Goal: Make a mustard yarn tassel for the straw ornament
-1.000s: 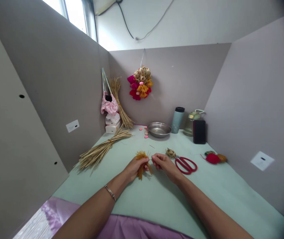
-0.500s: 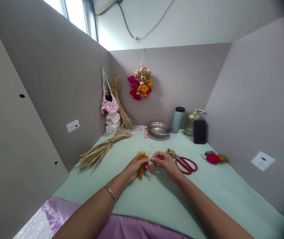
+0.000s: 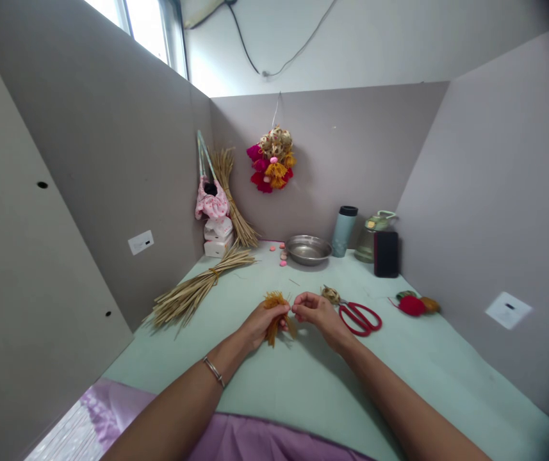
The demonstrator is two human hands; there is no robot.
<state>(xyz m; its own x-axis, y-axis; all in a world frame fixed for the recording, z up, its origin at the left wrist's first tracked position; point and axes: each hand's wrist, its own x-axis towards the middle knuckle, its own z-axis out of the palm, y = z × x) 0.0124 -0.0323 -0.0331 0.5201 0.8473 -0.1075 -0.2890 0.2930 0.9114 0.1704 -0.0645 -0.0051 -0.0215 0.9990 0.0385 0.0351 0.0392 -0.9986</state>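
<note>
Mustard-yellow yarn strands [image 3: 273,334] are pinched between the thumb and fingers of my left hand [image 3: 259,322], above the middle of the table. Their ends fan out above and below the grip. Close by on the right, my right hand [image 3: 319,315] has thumb and forefinger pressed together near the left thumb; whatever lies between those fingertips is too small to make out. Red-handled scissors [image 3: 360,319] lie just right of my right hand, with a small woven straw ball [image 3: 330,294] at their blades.
A straw bundle [image 3: 192,294] lies at the left. At the back stand a metal bowl [image 3: 309,250], a blue tumbler [image 3: 344,232], a jug [image 3: 365,246] and a dark phone [image 3: 386,255]. Red yarn [image 3: 412,306] sits at the right. Tassels [image 3: 274,160] hang on the back panel.
Both hands keep nearly the same place. The loose yarn ends at the right of my left hand have shifted slightly.
</note>
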